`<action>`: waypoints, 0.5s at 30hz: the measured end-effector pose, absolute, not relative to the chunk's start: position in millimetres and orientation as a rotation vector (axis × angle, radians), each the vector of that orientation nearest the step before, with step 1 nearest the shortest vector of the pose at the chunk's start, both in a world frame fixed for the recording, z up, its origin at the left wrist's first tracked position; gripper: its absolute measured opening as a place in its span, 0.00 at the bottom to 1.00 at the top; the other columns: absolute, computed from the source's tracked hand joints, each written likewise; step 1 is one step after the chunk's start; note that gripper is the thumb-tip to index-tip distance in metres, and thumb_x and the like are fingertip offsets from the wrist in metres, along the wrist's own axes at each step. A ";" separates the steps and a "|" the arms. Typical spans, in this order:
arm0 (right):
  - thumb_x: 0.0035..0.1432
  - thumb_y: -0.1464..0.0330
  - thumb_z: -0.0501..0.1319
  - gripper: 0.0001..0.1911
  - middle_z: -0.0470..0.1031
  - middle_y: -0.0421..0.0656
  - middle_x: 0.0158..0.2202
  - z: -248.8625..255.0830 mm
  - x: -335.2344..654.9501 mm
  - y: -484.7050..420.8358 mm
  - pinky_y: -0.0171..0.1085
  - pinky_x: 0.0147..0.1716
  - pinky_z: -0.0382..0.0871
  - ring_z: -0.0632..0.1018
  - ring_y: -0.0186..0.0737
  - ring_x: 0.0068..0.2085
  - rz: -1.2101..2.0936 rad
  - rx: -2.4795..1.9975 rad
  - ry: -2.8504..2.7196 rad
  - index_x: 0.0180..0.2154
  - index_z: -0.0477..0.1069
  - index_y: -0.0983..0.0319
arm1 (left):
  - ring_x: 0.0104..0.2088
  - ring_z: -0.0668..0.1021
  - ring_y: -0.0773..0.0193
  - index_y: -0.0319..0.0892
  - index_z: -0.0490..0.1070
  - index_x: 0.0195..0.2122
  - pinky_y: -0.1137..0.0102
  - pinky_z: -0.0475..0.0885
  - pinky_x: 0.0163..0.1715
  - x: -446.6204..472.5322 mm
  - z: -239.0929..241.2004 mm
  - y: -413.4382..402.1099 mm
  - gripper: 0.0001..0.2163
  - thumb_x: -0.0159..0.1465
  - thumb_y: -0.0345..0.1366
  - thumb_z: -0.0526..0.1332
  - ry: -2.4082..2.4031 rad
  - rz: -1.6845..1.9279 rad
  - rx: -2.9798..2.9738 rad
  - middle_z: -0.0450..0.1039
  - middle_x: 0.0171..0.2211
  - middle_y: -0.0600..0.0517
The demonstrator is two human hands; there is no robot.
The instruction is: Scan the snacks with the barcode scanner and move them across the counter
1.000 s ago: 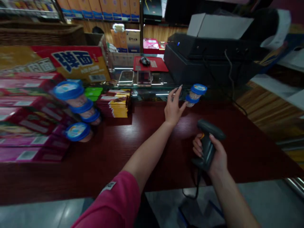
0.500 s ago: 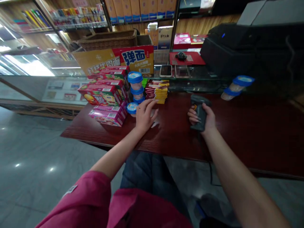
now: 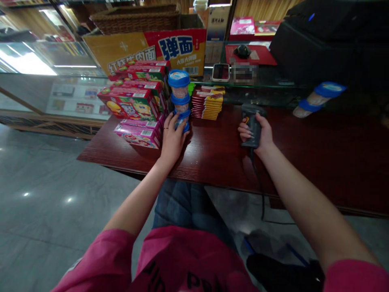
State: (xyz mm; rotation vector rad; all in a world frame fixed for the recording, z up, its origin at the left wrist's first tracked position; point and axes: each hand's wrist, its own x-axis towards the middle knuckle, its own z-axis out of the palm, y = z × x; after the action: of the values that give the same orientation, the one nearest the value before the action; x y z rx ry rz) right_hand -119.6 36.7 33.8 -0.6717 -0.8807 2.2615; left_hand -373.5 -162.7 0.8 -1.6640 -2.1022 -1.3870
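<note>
My left hand (image 3: 172, 140) is on a small blue-lidded tub (image 3: 183, 126) at the foot of the stack, its fingers curled over it and hiding most of it. Above and behind the fingers rise more clear tubs with blue lids (image 3: 179, 78), stacked upright. My right hand (image 3: 263, 132) grips a dark barcode scanner (image 3: 254, 125) by its handle, above the counter, with its cord hanging over the front edge. Left of the tubs stand red snack boxes (image 3: 129, 103) and pink boxes (image 3: 138, 134). Red and yellow packets (image 3: 208, 103) are piled to the right of the tubs.
Two blue-lidded tubs (image 3: 326, 91) lean in a tilted stack at the right of the brown counter (image 3: 219, 154). Behind are a printed carton (image 3: 190, 52), a wicker basket (image 3: 135, 18), a phone (image 3: 221, 73) and a black machine (image 3: 328, 44).
My left hand has moved left onto the front tub and closed over it. My right hand still holds the scanner, now turned slightly so its cord shows. The view has tilted down.
</note>
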 end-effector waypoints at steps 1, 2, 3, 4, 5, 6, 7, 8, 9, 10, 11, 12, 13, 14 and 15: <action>0.68 0.53 0.58 0.16 0.59 0.33 0.24 36.0 -118.9 33.7 0.26 0.13 0.52 0.56 0.29 0.20 2.256 -0.695 -0.895 0.34 0.66 0.58 | 0.76 0.59 0.45 0.50 0.76 0.60 0.43 0.54 0.76 -373.4 2.0 -164.1 0.18 0.69 0.36 0.65 -2.097 -1.435 -1.717 0.65 0.71 0.44; 0.68 0.53 0.58 0.16 0.59 0.33 0.23 37.9 -118.2 31.2 0.26 0.13 0.51 0.56 0.29 0.20 2.249 -0.713 -0.906 0.34 0.67 0.58 | 0.76 0.60 0.45 0.52 0.77 0.60 0.44 0.55 0.75 -372.5 3.8 -165.5 0.18 0.69 0.39 0.65 -2.094 -1.474 -1.780 0.64 0.72 0.46; 0.68 0.54 0.58 0.16 0.59 0.33 0.23 39.5 -117.4 29.1 0.26 0.13 0.51 0.56 0.30 0.20 2.241 -0.724 -0.914 0.34 0.67 0.58 | 0.75 0.62 0.45 0.53 0.77 0.60 0.45 0.57 0.75 -371.1 5.9 -166.6 0.18 0.70 0.41 0.65 -2.091 -1.501 -1.853 0.64 0.72 0.47; 0.68 0.54 0.57 0.16 0.59 0.33 0.23 40.7 -116.6 27.4 0.26 0.13 0.50 0.56 0.30 0.20 2.237 -0.728 -0.917 0.34 0.68 0.58 | 0.74 0.64 0.46 0.54 0.77 0.61 0.47 0.59 0.74 -369.2 8.0 -167.0 0.18 0.70 0.43 0.65 -2.088 -1.515 -1.935 0.64 0.72 0.47; 0.68 0.54 0.56 0.16 0.59 0.34 0.23 41.8 -115.5 26.2 0.26 0.14 0.50 0.55 0.30 0.20 2.236 -0.729 -0.919 0.33 0.68 0.58 | 0.73 0.66 0.46 0.54 0.76 0.62 0.49 0.60 0.74 -367.1 9.9 -166.4 0.18 0.71 0.44 0.64 -2.082 -1.527 -2.014 0.64 0.72 0.47; 0.68 0.55 0.55 0.16 0.60 0.34 0.23 42.7 -114.3 25.3 0.26 0.14 0.49 0.55 0.30 0.20 2.239 -0.729 -0.919 0.33 0.68 0.58 | 0.72 0.68 0.47 0.53 0.76 0.62 0.50 0.61 0.73 -364.9 11.2 -164.5 0.19 0.71 0.45 0.64 -2.074 -1.552 -2.078 0.66 0.71 0.47; 0.68 0.55 0.55 0.17 0.60 0.34 0.22 43.4 -113.0 24.7 0.26 0.15 0.48 0.55 0.29 0.20 2.247 -0.727 -0.919 0.33 0.69 0.59 | 0.70 0.70 0.48 0.51 0.77 0.61 0.51 0.62 0.73 -362.5 11.8 -161.2 0.19 0.71 0.46 0.65 -2.072 -1.610 -2.105 0.68 0.70 0.46; 0.68 0.54 0.55 0.17 0.60 0.34 0.22 44.1 -111.6 24.3 0.26 0.15 0.48 0.55 0.29 0.20 2.260 -0.724 -0.922 0.33 0.69 0.59 | 0.68 0.72 0.48 0.49 0.78 0.59 0.51 0.63 0.72 -360.0 11.5 -156.7 0.19 0.70 0.47 0.66 -2.082 -1.711 -2.091 0.72 0.67 0.45; 0.68 0.53 0.55 0.18 0.60 0.34 0.22 44.5 -110.1 24.1 0.26 0.15 0.46 0.55 0.29 0.20 2.277 -0.721 -0.932 0.33 0.69 0.59 | 0.65 0.74 0.47 0.47 0.78 0.57 0.51 0.65 0.70 -357.2 10.4 -150.9 0.19 0.68 0.48 0.67 -2.111 -1.854 -2.041 0.76 0.63 0.45; 0.67 0.52 0.56 0.18 0.60 0.34 0.22 44.6 -108.9 24.0 0.26 0.15 0.45 0.55 0.29 0.20 2.300 -0.715 -0.951 0.33 0.69 0.59 | 0.62 0.77 0.47 0.45 0.79 0.55 0.51 0.68 0.68 -354.1 8.8 -144.0 0.19 0.67 0.50 0.68 -2.154 -2.036 -1.960 0.79 0.58 0.45; 0.67 0.51 0.57 0.19 0.60 0.34 0.22 44.2 -107.8 24.1 0.26 0.14 0.44 0.56 0.29 0.20 2.327 -0.704 -0.982 0.33 0.69 0.59 | 0.60 0.79 0.48 0.45 0.79 0.53 0.52 0.72 0.65 -350.7 6.9 -136.1 0.20 0.66 0.51 0.69 -2.201 -2.244 -1.858 0.80 0.55 0.45; 0.66 0.50 0.58 0.20 0.61 0.34 0.22 43.3 -107.0 24.2 0.26 0.14 0.43 0.56 0.29 0.20 2.358 -0.687 -1.022 0.33 0.69 0.59 | 0.57 0.80 0.49 0.45 0.78 0.52 0.53 0.75 0.62 -347.0 5.1 -127.6 0.20 0.65 0.51 0.70 -2.238 -2.465 -1.756 0.81 0.53 0.46; 0.65 0.49 0.59 0.20 0.62 0.34 0.22 41.8 -106.5 24.6 0.27 0.13 0.43 0.56 0.29 0.19 2.389 -0.662 -1.068 0.34 0.69 0.60 | 0.56 0.81 0.50 0.45 0.77 0.53 0.53 0.77 0.59 -343.3 3.7 -118.6 0.20 0.65 0.51 0.70 -2.254 -2.687 -1.664 0.80 0.53 0.47; 0.64 0.49 0.60 0.21 0.63 0.35 0.22 39.8 -106.4 25.1 0.27 0.12 0.43 0.57 0.29 0.19 2.422 -0.631 -1.116 0.34 0.69 0.60 | 0.55 0.82 0.50 0.46 0.76 0.54 0.54 0.79 0.57 -339.6 2.7 -109.2 0.20 0.65 0.50 0.70 -2.244 -2.898 -1.587 0.80 0.54 0.47; 0.63 0.48 0.61 0.21 0.63 0.35 0.23 37.5 -106.6 25.9 0.27 0.11 0.44 0.57 0.29 0.19 2.453 -0.595 -1.159 0.34 0.69 0.60 | 0.56 0.82 0.51 0.47 0.75 0.54 0.54 0.80 0.56 -336.3 2.2 -99.9 0.20 0.65 0.50 0.69 -2.213 -3.082 -1.512 0.79 0.55 0.47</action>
State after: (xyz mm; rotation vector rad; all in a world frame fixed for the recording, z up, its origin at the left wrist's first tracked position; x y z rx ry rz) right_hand -106.6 25.9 37.5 -0.5949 -1.1588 2.4534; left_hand -336.3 -99.9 2.2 -1.5119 -2.2126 -3.0823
